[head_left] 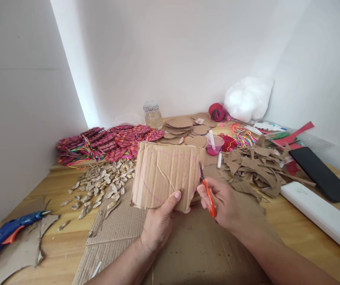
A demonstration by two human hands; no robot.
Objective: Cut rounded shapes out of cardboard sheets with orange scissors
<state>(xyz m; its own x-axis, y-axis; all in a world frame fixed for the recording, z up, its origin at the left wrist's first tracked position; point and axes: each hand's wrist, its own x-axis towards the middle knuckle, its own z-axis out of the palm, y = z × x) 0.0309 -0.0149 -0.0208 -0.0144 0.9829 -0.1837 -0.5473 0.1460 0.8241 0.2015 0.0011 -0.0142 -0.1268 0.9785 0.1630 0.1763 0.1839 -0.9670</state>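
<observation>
My left hand [161,221] grips a corrugated cardboard piece [158,178] by its lower edge, thumb on top. A rounded outline is drawn on it in purple, and creases cross its middle. Orange-handled scissors [209,198] are in my right hand [220,202], fingers closed round the handles. Their dark blades meet the cardboard's right edge close to the purple line. Beneath both hands lies a large flat cardboard sheet [184,245] on the wooden table [57,253]. The fingers of my left hand behind the piece are mostly hidden.
Peanut shells [104,182] and patterned red pieces with coloured threads [122,138] lie left. Cardboard discs [178,124], a glass jar [152,116] and a purple cup [214,145] stand behind. Cardboard scraps [256,166], a phone [321,174] and a white case [321,217] are right; a glue gun [12,233] lies front left.
</observation>
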